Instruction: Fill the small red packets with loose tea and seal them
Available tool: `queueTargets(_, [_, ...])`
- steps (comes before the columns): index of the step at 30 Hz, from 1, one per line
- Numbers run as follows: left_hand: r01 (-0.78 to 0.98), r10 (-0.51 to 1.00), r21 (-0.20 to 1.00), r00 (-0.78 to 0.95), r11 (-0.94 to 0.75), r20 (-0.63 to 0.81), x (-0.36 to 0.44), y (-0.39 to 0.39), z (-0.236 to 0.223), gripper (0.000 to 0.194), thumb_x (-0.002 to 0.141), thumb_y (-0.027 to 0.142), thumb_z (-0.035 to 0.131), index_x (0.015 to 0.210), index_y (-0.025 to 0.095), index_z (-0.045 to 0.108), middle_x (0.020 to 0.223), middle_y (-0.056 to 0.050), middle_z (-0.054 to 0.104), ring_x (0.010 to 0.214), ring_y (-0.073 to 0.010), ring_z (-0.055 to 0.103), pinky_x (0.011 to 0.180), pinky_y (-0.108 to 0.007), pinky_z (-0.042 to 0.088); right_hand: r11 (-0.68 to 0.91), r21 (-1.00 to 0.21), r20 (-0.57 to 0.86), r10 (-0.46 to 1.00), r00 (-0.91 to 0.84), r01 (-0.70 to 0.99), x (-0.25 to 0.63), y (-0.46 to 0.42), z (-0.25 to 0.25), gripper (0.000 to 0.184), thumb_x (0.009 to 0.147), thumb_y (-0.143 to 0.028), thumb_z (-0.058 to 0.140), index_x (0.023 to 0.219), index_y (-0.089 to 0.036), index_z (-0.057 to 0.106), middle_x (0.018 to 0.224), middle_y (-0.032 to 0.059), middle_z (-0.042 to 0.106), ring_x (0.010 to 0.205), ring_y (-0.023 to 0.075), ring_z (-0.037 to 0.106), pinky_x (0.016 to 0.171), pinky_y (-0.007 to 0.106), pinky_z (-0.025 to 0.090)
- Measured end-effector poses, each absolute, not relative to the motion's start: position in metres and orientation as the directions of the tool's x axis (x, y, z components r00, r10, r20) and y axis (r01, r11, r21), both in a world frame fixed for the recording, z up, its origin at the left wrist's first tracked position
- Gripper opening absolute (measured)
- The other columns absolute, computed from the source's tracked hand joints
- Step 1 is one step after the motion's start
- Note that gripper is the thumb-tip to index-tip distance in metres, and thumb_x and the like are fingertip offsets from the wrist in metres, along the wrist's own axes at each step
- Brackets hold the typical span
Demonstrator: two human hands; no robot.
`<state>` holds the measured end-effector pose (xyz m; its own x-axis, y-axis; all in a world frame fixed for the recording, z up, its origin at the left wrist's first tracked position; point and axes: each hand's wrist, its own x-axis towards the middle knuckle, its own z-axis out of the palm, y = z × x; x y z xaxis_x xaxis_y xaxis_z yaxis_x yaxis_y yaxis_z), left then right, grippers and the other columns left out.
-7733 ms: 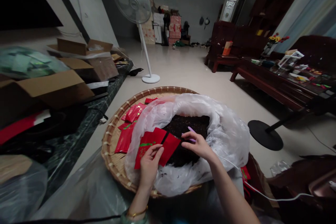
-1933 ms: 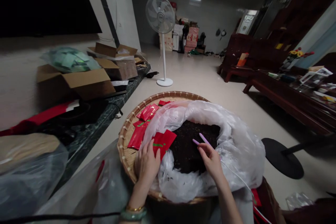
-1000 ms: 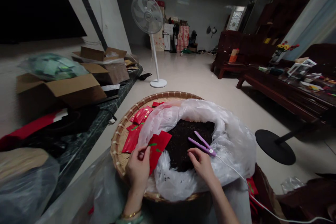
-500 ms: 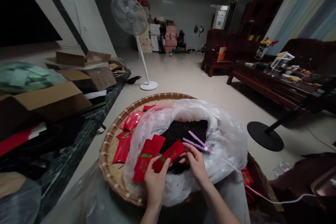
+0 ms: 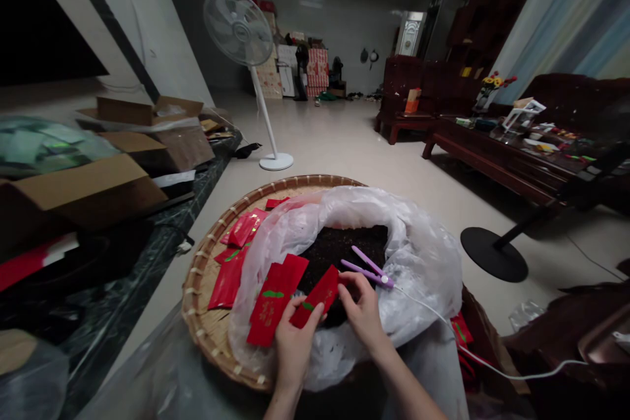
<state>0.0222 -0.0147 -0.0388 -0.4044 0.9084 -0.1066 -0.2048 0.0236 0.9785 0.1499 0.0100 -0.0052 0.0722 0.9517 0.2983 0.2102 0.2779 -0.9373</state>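
The left hand (image 5: 295,348) and right hand (image 5: 359,308) pinched a red packet (image 5: 315,295) between their fingers, a purple clip (image 5: 367,271) just beyond the right hand, a plastic bag (image 5: 423,256) around them.

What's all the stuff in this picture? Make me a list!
woven bamboo tray: 1, tan, in front of the person
plastic bag: 1, cloudy white, in the tray
dark crumbly heap: 1, blackish, inside the bag
red envelopes: several, red with green marks, on the tray and bag
purple clip tool: 1, purple, white cord, above the heap
standing fan: 1, white, far back
cardboard boxes: 2, brown, far left
left hand: 1, holding a red envelope
right hand: 1, beside the purple clip tool
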Motion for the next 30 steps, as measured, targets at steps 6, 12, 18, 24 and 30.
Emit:
queueTargets(6, [-0.179, 0.919, 0.983, -0.382, 0.025, -0.093, 0.022, -0.014, -0.043, 0.037, 0.063, 0.035, 0.077, 0.088, 0.017, 0.057, 0.075, -0.001, 0.068, 0.063, -0.0178, 0.067, 0.064, -0.03, 0.057, 0.127, -0.985, 0.138, 0.987, 0.088, 0.115, 0.157, 0.022, -0.011, 0.018, 0.077, -0.033, 0.064, 0.084, -0.017, 0.061, 0.076, 0.0043, 0.064, 0.066, 0.0166, 0.059, 0.06, 0.027, 0.049])
queueTargets(12, [-0.295, 0.909, 0.954, -0.384, 0.045, -0.162, 0.023, -0.012, -0.043, 0.043, 0.062, 0.04, 0.077, 0.093, 0.016, 0.058, 0.08, -0.003, 0.068, 0.067, -0.019, 0.067, 0.062, -0.032, 0.059, 0.368, -0.79, 0.453, 0.889, 0.062, 0.49, 0.166, 0.015, -0.008, 0.013, 0.08, -0.025, 0.061, 0.07, -0.017, 0.065, 0.078, 0.0058, 0.055, 0.072, 0.0176, 0.055, 0.063, 0.029, 0.046])
queueTargets(18, [-0.457, 0.912, 0.889, -0.356, 0.023, -0.206, 0.023, -0.015, -0.032, 0.044, 0.072, 0.052, 0.065, 0.093, 0.014, 0.064, 0.097, -0.007, 0.066, 0.09, -0.0233, 0.065, 0.066, -0.034, 0.061, 0.65, -0.564, 0.701, 0.703, -0.121, 0.509, 0.165, 0.009, -0.005, 0.015, 0.085, -0.011, 0.051, 0.089, -0.018, 0.064, 0.08, 0.006, 0.059, 0.077, 0.0178, 0.052, 0.067, 0.031, 0.046])
queueTargets(24, [-0.442, 0.936, 0.895, -0.288, 0.059, -0.204, 0.021, -0.016, -0.032, 0.044, 0.07, 0.052, 0.067, 0.091, 0.013, 0.069, 0.092, -0.007, 0.068, 0.089, -0.0243, 0.065, 0.071, -0.036, 0.06, 0.583, -0.64, 0.606, 0.783, -0.138, 0.5, 0.167, 0.008, -0.003, 0.021, 0.084, -0.022, 0.059, 0.063, -0.019, 0.057, 0.06, 0.0016, 0.053, 0.071, 0.018, 0.048, 0.063, 0.029, 0.043])
queueTargets(30, [-0.509, 0.931, 0.856, -0.26, 0.093, -0.255, 0.02, -0.015, -0.027, 0.048, 0.068, 0.054, 0.068, 0.093, 0.013, 0.068, 0.086, -0.008, 0.071, 0.089, -0.0257, 0.067, 0.072, -0.038, 0.059, 0.321, -0.904, 0.268, 0.941, -0.209, 0.284, 0.166, 0.002, -0.002, 0.017, 0.086, -0.029, 0.055, 0.09, -0.017, 0.067, 0.079, 0.0034, 0.066, 0.07, 0.0146, 0.056, 0.064, 0.025, 0.046])
